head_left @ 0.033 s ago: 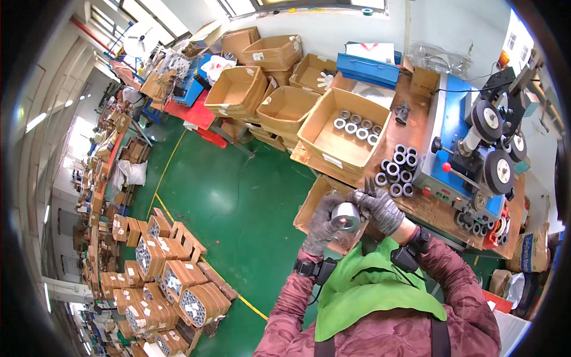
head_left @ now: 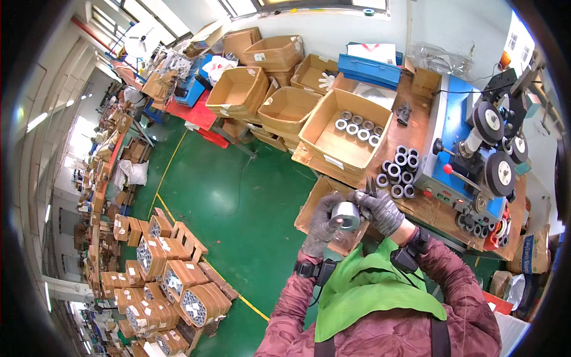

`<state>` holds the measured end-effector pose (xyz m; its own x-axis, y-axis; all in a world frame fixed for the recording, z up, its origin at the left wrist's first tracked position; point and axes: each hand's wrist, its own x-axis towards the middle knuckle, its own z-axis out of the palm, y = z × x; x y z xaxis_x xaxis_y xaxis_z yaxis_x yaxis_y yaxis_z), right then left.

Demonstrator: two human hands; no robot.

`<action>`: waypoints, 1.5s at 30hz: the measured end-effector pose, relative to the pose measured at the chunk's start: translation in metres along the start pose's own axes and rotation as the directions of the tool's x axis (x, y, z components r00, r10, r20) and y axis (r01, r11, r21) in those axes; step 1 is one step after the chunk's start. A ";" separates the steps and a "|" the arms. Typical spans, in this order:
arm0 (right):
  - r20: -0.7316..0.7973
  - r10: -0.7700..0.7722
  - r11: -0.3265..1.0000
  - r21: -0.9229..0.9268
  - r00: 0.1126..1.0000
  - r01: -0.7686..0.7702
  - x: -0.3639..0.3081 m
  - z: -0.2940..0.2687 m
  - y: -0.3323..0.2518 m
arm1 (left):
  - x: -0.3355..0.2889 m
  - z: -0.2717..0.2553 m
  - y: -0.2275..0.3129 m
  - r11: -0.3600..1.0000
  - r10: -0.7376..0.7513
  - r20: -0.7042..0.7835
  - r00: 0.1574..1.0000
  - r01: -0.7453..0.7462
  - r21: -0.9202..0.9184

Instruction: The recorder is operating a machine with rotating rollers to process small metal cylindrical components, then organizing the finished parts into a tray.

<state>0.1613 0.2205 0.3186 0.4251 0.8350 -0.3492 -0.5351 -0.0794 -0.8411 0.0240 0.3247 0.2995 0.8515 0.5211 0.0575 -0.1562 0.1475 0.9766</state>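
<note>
My left hand (head_left: 320,231), in a grey glove, is closed round a shiny metal ring (head_left: 347,209) with a thick wall and a dark bore. My gloved right hand (head_left: 383,215) is close beside it, fingers curled round a dark tool with pointed tips (head_left: 371,185) that stick up past the knuckles. Its exact kind is hard to make out. Below both hands lies an open cardboard box (head_left: 310,205), partly hidden by them. Several similar dark rings (head_left: 394,169) stand grouped on the brown workbench (head_left: 419,107) just beyond my right hand.
A large carton (head_left: 324,134) holding several rings sits on the bench's left end. To the right stands a blue machine (head_left: 437,169) with black wheels (head_left: 499,172) and a red-knobbed lever. More cartons (head_left: 238,89) are stacked beyond; bundled parts (head_left: 205,303) rest on pallets at lower left.
The view has shifted very slightly. Both hands keep their hold on the metal ring and the dark tool.
</note>
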 end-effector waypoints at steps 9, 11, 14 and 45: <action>-0.105 -0.095 0.995 -0.025 0.990 0.093 0.031 0.021 0.033 | -0.018 -0.007 -0.037 0.963 -0.200 -0.372 0.906 0.112 -0.246; -0.099 -0.142 0.988 0.042 0.985 0.147 0.032 0.037 0.048 | -0.015 -0.012 -0.048 0.985 -0.168 -0.466 0.869 0.128 -0.117; -0.033 0.069 0.996 -0.057 0.997 -0.071 0.055 0.023 0.069 | -0.017 -0.026 -0.062 0.883 -0.337 -0.604 0.722 0.020 -0.469; 0.317 0.578 0.794 -0.007 0.752 -0.608 0.033 0.029 0.131 | -0.082 -0.063 -0.071 0.926 -0.350 -0.715 0.606 0.337 -0.168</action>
<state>0.0838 0.2533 0.2089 -0.2211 0.7544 -0.6181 -0.6782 -0.5743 -0.4584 -0.0666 0.3245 0.2126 0.2128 0.8648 -0.4548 0.0581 0.4534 0.8894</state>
